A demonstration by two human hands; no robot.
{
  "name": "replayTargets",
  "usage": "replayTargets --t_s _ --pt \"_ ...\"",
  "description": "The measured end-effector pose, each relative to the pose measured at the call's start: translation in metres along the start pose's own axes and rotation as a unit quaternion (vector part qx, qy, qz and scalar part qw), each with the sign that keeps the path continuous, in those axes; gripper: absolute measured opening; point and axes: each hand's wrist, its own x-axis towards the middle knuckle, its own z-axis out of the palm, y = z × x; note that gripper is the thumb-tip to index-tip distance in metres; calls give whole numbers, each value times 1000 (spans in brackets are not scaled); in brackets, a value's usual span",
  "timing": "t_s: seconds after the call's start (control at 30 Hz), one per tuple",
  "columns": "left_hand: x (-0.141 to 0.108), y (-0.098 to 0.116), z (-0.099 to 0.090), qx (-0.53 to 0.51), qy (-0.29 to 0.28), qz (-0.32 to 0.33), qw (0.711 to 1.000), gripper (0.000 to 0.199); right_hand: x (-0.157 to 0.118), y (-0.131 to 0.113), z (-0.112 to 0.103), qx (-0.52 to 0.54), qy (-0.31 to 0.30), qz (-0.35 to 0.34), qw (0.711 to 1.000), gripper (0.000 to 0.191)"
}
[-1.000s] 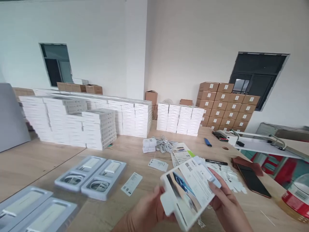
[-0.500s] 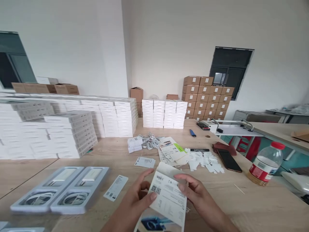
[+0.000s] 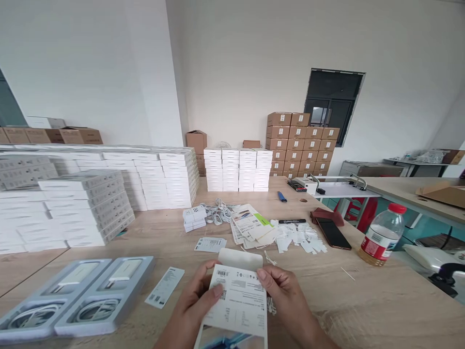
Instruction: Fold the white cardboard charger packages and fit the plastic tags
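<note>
Both my hands hold a flat white printed package sleeve (image 3: 238, 300) low over the wooden table (image 3: 363, 300). My left hand (image 3: 196, 305) grips its left edge with the thumb on the barcode label. My right hand (image 3: 285, 295) pinches the right edge near the top flap. The sleeve's lower end, with a blue picture, runs out of the bottom of the view. A small barcode card (image 3: 165, 287) lies just left of my left hand.
Grey trays with chargers and cables (image 3: 80, 295) lie front left. White box stacks (image 3: 90, 194) fill the left and back. Loose leaflets and white tabs (image 3: 276, 232), cables (image 3: 218, 213), a phone (image 3: 332, 233) and a bottle (image 3: 381, 235) lie ahead. Brown cartons (image 3: 301, 145) stand by the wall.
The sleeve has been turned from a tilted, raised pose to flat with its label side up, held lower and nearer. My view has swung right, bringing the bottle into sight.
</note>
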Motion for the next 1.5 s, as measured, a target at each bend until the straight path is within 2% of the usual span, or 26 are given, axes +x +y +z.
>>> replayTargets --t_s 0.17,0.27,0.33,0.43,0.53,0.63,0.77,0.87,0.93,1.07,1.2,1.37,1.5 --pt "-4 6 -1 -15 -4 -14 1000 58 3 6 -3 69 42 44 996 47" --pt "-3 7 -3 -21 -35 -27 999 53 6 8 -7 71 4 58 996 47" --pt "-1 6 -4 -28 -48 -30 998 52 7 8 -8 44 -6 39 998 37" --pt "1 5 -4 -26 -52 -34 998 53 7 6 -9 0 15 -16 1000 22" --pt "2 6 -6 3 -58 -40 997 53 6 5 -11 -1 -9 -19 1000 21" --pt "0 11 -8 42 -88 -50 994 49 5 4 -13 58 -45 57 996 30" --pt "-2 13 -9 66 -140 -58 986 47 3 5 -9 170 -32 190 966 38" --pt "-2 11 -7 81 -139 -44 986 45 1 5 -5 185 -49 237 952 42" --pt "-3 9 -4 83 -126 -38 988 47 1 5 -5 146 -60 228 961 40" --pt "-6 6 4 63 -86 -51 993 57 1 3 -7 48 -57 156 985 34" --pt "-5 7 3 99 -68 -55 991 68 -1 0 -6 -12 -70 100 992 32" --pt "-1 5 -6 93 -114 -66 987 54 -3 -6 -7 -11 -105 60 993 30" --pt "3 0 -10 28 -76 -60 995 42 -3 -13 -11 -23 -154 22 987 30"
